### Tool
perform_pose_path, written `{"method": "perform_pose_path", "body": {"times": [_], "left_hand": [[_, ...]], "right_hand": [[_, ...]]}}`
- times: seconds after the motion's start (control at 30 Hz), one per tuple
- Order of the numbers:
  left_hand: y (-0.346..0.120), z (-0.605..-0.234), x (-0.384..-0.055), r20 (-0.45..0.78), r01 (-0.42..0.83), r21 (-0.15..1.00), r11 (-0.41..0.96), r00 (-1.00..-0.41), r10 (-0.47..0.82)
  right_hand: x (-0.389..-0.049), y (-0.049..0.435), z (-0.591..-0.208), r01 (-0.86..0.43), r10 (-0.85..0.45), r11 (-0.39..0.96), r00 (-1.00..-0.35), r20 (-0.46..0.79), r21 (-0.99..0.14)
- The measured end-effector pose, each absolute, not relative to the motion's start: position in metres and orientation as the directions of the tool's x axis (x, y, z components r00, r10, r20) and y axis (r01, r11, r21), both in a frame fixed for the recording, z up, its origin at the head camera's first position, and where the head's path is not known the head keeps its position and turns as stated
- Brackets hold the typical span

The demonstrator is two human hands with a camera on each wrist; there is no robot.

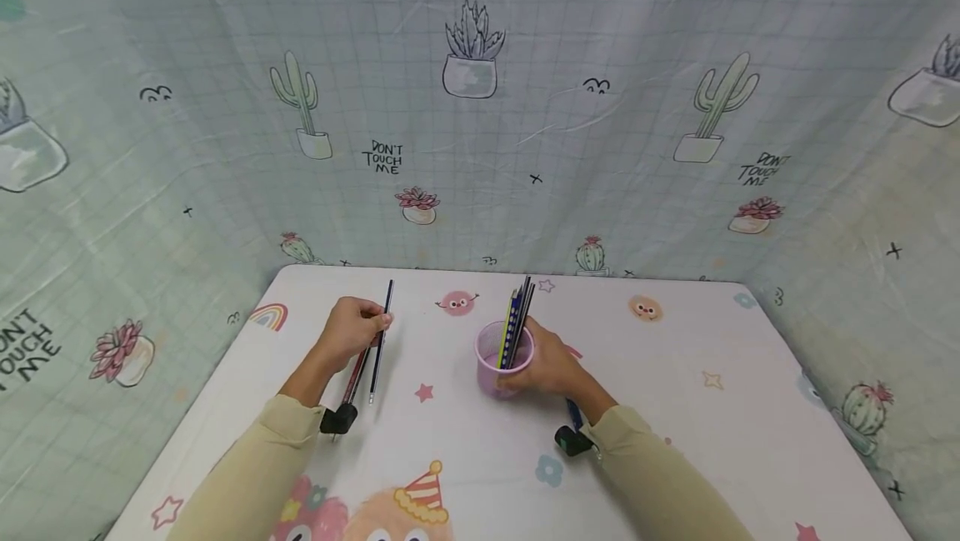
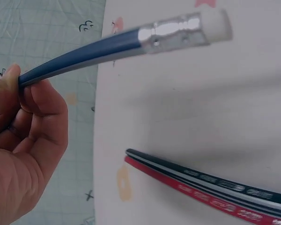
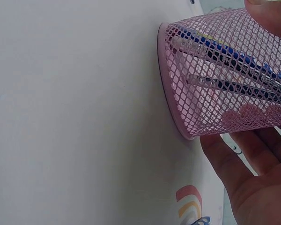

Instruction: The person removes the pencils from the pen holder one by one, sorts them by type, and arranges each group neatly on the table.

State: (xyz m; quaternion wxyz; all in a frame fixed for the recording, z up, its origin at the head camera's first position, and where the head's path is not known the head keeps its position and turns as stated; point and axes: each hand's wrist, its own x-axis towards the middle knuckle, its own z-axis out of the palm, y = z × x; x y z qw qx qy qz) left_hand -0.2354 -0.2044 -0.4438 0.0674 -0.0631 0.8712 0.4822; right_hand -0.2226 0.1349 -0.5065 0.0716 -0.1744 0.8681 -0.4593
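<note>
My left hand pinches a dark blue pencil between thumb and fingertips. Its silver ferrule and white eraser point down and toward me, above the table. Below that hand lie a black pencil and a red pencil, side by side. My right hand grips a pink mesh pencil cup, thumb on one side and fingers round the other. Several pencils lean inside the cup, among them a yellow-green one and a blue dotted one. The cup's mesh partly hides their lower ends.
The white table has printed cartoon figures and stars. A patterned curtain surrounds its back and sides. A small black wrist device sits by the right forearm, with a blue strip beside it, partly hidden.
</note>
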Motion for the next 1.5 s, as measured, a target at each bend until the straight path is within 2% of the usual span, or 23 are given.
{"method": "perform_pose_path", "body": {"times": [0.37,0.67,1.13,1.33,1.5], "left_hand": [[-0.222,-0.463,-0.231,-0.222,-0.214,0.804,0.554,-0.974,-0.054],[-0.233,-0.47,-0.228,-0.325,-0.326,0.779,0.536,-0.941,-0.1],[-0.243,-0.477,-0.232,-0.408,-0.414,0.735,0.537,-0.903,-0.137],[-0.249,-0.481,-0.233,-0.402,-0.407,0.695,0.593,-0.903,-0.149],[-0.249,-0.484,-0.231,-0.35,-0.36,0.658,0.661,-0.924,-0.155]], "right_hand": [[-0.223,0.135,-0.506,-0.237,-0.359,0.495,-0.932,0.052,-0.836],[-0.223,0.133,-0.506,-0.222,-0.349,0.507,-0.936,0.037,-0.833],[-0.222,0.134,-0.507,-0.201,-0.342,0.504,-0.939,0.02,-0.84],[-0.221,0.133,-0.506,-0.197,-0.337,0.513,-0.942,0.015,-0.836],[-0.221,0.133,-0.507,-0.219,-0.337,0.512,-0.941,0.04,-0.831]]}}
